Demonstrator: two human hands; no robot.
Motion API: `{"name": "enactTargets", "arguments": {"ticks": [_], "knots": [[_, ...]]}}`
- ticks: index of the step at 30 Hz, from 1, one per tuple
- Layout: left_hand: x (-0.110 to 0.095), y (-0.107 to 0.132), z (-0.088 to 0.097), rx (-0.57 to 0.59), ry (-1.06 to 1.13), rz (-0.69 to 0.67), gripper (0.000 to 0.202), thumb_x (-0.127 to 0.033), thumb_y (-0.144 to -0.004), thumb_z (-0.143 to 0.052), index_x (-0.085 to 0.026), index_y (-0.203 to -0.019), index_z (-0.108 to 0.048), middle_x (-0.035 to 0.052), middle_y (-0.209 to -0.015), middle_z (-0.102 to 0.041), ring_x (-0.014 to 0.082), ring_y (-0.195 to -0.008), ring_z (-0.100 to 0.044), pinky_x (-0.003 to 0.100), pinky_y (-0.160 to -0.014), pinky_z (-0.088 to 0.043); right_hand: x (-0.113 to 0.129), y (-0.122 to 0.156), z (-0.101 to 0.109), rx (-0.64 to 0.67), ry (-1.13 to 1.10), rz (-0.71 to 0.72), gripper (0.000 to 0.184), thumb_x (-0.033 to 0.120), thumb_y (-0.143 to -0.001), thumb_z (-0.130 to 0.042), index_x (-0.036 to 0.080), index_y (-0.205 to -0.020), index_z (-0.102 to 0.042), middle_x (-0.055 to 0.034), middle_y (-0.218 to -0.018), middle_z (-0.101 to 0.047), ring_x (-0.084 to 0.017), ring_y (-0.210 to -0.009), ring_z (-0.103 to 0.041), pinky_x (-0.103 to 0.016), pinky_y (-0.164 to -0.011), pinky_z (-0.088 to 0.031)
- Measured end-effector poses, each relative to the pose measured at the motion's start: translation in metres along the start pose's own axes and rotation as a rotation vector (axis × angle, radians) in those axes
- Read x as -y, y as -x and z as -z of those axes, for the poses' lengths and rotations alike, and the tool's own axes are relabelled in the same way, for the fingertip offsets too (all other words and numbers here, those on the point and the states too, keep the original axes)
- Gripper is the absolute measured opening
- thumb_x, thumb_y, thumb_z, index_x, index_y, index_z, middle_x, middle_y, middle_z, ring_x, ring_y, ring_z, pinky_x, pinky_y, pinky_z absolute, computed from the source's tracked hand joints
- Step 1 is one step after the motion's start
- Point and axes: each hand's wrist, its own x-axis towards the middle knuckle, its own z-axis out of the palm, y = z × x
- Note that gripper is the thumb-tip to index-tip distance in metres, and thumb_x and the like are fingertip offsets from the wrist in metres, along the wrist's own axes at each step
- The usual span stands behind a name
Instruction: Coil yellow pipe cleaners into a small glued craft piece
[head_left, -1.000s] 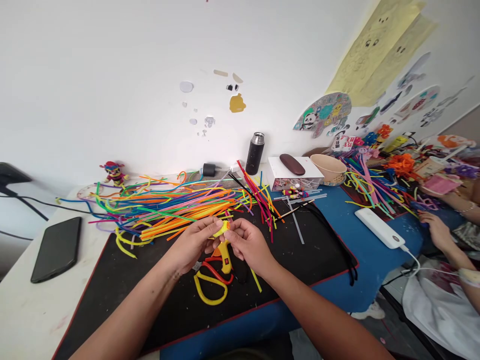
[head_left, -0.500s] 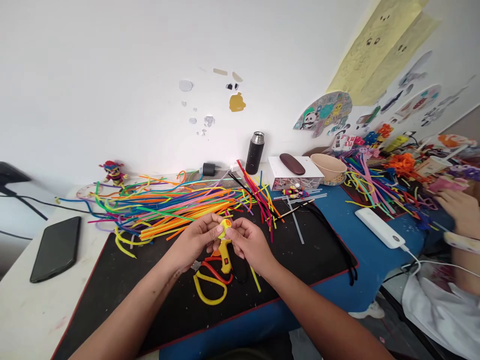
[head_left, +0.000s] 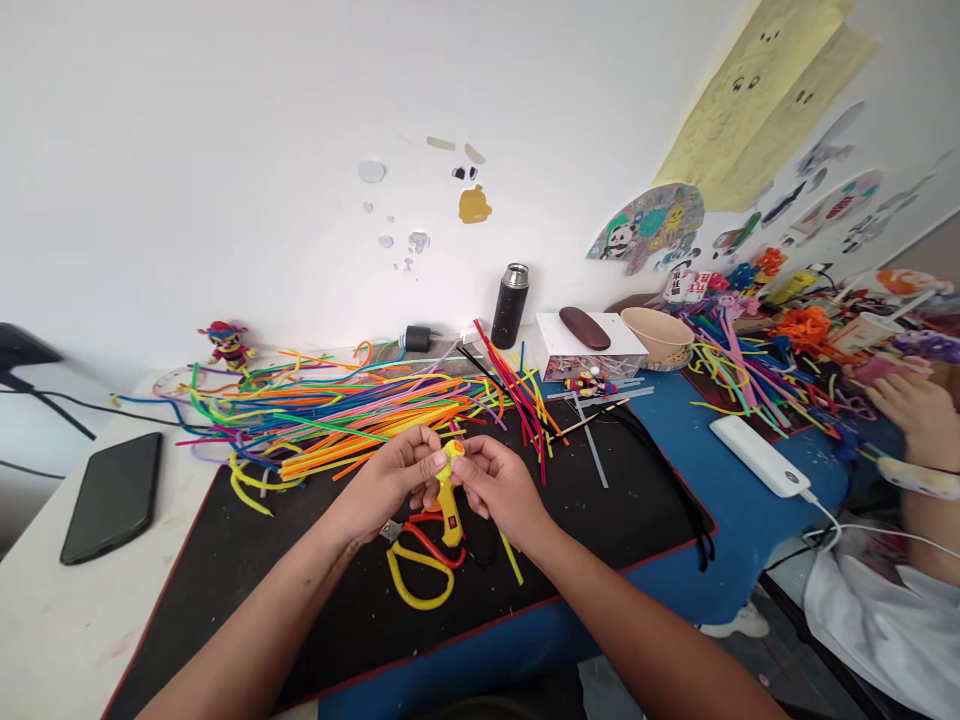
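Nearest on the black mat (head_left: 360, 620) lie looped yellow and red handles (head_left: 421, 604), with a yellow glue gun (head_left: 451, 525) just beyond them, partly covered by the hands. Above the glue gun, the left hand (head_left: 401, 472) and right hand (head_left: 496, 482) are brought close together, thumb and fingers of each pinched on a small yellow piece (head_left: 454, 450) with an orange end. Farther back, loose multicoloured fuzzy stems (head_left: 352, 428) spread leftward, and a black bottle (head_left: 510, 315) stands upright near the wall (head_left: 285, 170).
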Motion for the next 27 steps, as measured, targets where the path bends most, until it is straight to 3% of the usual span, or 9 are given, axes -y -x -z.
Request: {"name": "enactTargets", "arguments": {"ticks": [5, 9, 12, 16, 19, 23, 27], "knots": [[0.001, 0.0, 0.0, 0.002, -0.004, 0.019, 0.053, -0.059, -0.079, -0.085, -0.022, -0.092, -0.05, -0.0088, -0.057, -0.055, 0.0089, -0.046, -0.051, 0.018, -0.045, -0.03, 0.001, 0.0, -0.001, 0.012, 0.005, -0.003, 0.046, 0.056, -0.078, -0.084, 0.019, -0.099, -0.064, 0.0033, -0.067, -0.068, -0.005, -0.039, -0.038, -0.018, -0.035, -0.028], [0.001, 0.0, 0.001, 0.041, -0.066, 0.007, 0.049, -0.062, -0.085, -0.077, -0.022, -0.095, -0.052, -0.0034, -0.068, -0.064, 0.0106, -0.05, -0.055, 0.021, -0.048, -0.037, 0.0, -0.001, 0.0, 0.01, 0.017, -0.004, 0.047, 0.059, -0.078, -0.083, 0.019, -0.093, -0.063, 0.0051, -0.063, -0.064, -0.005, -0.037, -0.036, -0.019, -0.035, -0.027], [0.0, 0.001, 0.003, 0.046, -0.136, -0.079, 0.044, -0.06, -0.089, -0.074, -0.021, -0.102, -0.057, 0.0001, -0.082, -0.066, 0.0136, -0.064, -0.061, 0.024, -0.056, -0.046, -0.002, -0.003, 0.002, -0.006, 0.025, 0.008, 0.047, 0.061, -0.079, -0.082, 0.02, -0.087, -0.061, 0.0094, -0.054, -0.054, -0.004, -0.035, -0.033, -0.019, -0.035, -0.025], [-0.003, 0.006, 0.002, 0.02, -0.289, -0.213, 0.042, -0.044, -0.087, -0.081, -0.022, -0.117, -0.062, 0.0052, -0.104, -0.068, 0.0186, -0.089, -0.064, 0.029, -0.073, -0.051, -0.004, -0.003, 0.005, -0.025, 0.035, 0.029, 0.046, 0.06, -0.081, -0.082, 0.021, -0.084, -0.058, 0.0129, -0.048, -0.043, -0.004, -0.034, -0.03, -0.019, -0.034, -0.023], [-0.004, 0.009, -0.003, -0.014, -0.4, -0.217, 0.04, -0.036, -0.086, -0.081, -0.023, -0.119, -0.062, 0.0044, -0.102, -0.07, 0.0195, -0.088, -0.065, 0.03, -0.075, -0.051, -0.004, -0.002, 0.005, -0.029, 0.037, 0.033, 0.046, 0.06, -0.081, -0.082, 0.021, -0.082, -0.057, 0.0133, -0.048, -0.042, -0.004, -0.034, -0.029, -0.019, -0.034, -0.023], [-0.004, 0.01, -0.01, -0.061, -0.48, -0.235, 0.029, -0.036, -0.088, -0.077, -0.023, -0.11, -0.062, 0.0018, -0.089, -0.069, 0.0193, -0.079, -0.065, 0.03, -0.069, -0.05, -0.004, -0.001, 0.002, -0.015, 0.03, 0.032, 0.046, 0.06, -0.08, -0.082, 0.021, -0.081, -0.056, 0.0135, -0.048, -0.043, -0.004, -0.034, -0.03, -0.019, -0.034, -0.024], [-0.002, 0.01, -0.008, -0.071, -0.527, -0.255, 0.023, -0.034, -0.091, -0.072, -0.024, -0.109, -0.063, 0.0018, -0.089, -0.07, 0.019, -0.078, -0.065, 0.03, -0.069, -0.051, -0.003, -0.001, 0.001, -0.015, 0.036, 0.029, 0.045, 0.058, -0.08, -0.083, 0.021, -0.083, -0.058, 0.0124, -0.051, -0.047, -0.004, -0.035, -0.031, -0.019, -0.034, -0.024]]}}
